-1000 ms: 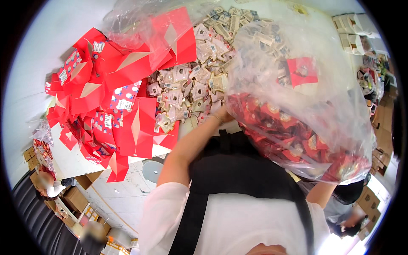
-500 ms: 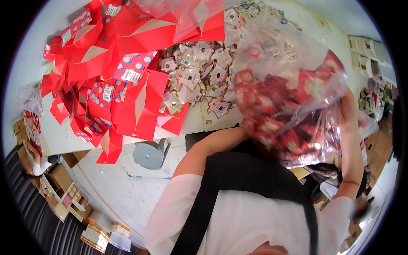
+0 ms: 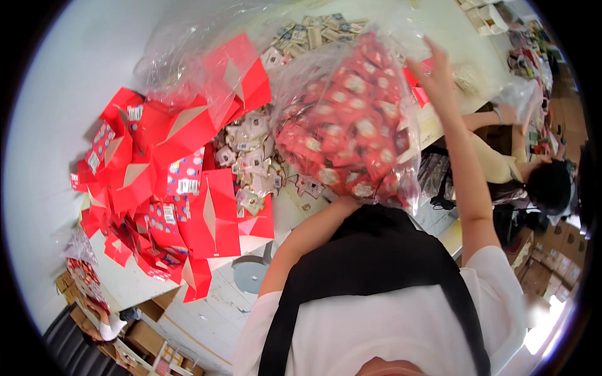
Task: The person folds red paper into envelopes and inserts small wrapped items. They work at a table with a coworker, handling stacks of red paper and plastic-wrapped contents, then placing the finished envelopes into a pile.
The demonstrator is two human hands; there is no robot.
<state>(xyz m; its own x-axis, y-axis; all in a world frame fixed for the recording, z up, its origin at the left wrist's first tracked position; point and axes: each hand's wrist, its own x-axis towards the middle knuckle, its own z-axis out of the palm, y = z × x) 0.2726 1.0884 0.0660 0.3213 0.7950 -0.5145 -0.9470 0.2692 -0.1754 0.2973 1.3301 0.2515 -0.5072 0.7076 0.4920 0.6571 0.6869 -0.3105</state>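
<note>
A large clear plastic bag (image 3: 360, 119) full of small red packets rests on the table right in front of me. My left hand (image 3: 348, 204) reaches to the bag's near lower edge; its fingers are hidden beneath or behind the bag. Off the bag's right side, my right hand (image 3: 436, 78) is raised with fingers spread, holding nothing. Partly covered by the bag, a heap of shiny pale star-like packets (image 3: 254, 153) lies to its left. Small pale rectangular packets (image 3: 313, 31) are piled beyond it.
Folded red cardboard boxes (image 3: 150, 182) spread over the table's left side, with loose clear plastic film (image 3: 182, 62) above them. A grey stool (image 3: 249, 274) stands below the table edge. One co-worker (image 3: 501, 156) is close on the right; another (image 3: 110, 326) is far left.
My right hand has let go of the bag's right side and moved up and away from it. The view has turned right, bringing the nearby co-worker into sight.
</note>
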